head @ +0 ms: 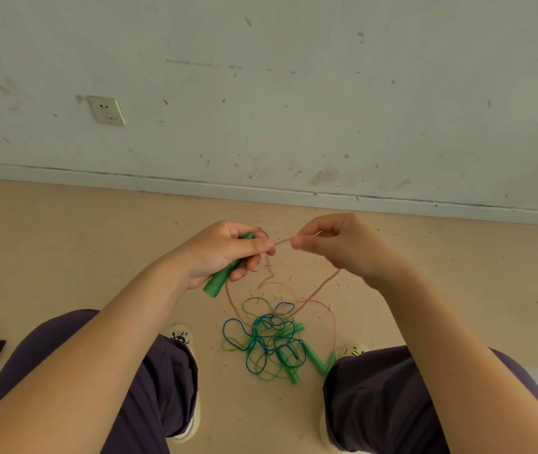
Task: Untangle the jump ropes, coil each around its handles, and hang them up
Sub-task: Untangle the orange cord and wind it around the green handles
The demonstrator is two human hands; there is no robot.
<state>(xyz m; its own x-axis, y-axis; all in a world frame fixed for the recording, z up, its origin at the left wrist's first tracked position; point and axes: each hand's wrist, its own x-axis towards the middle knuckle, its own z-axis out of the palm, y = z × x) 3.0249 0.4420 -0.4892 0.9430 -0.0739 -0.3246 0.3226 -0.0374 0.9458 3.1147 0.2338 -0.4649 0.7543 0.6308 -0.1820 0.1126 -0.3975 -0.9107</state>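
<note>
The left hand (225,253) grips a smooth green plastic handle (225,273), fingers curled round it. The right hand (333,247) pinches the thin pinkish rope (282,240) stretched between the hands. On the beige floor (64,257), blue and green ropes (261,339) lie knotted with more green handles.

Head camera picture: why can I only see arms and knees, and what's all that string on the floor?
The camera sits on a person's head and looks down, so you see what they see: their own arms and legs. The left hand grips a green jump rope handle. The right hand pinches the pink rope that comes out of the handle. On the floor between the shoes lies a tangle of blue and green ropes with more green handles. Behind is a wall with a socket.
</note>
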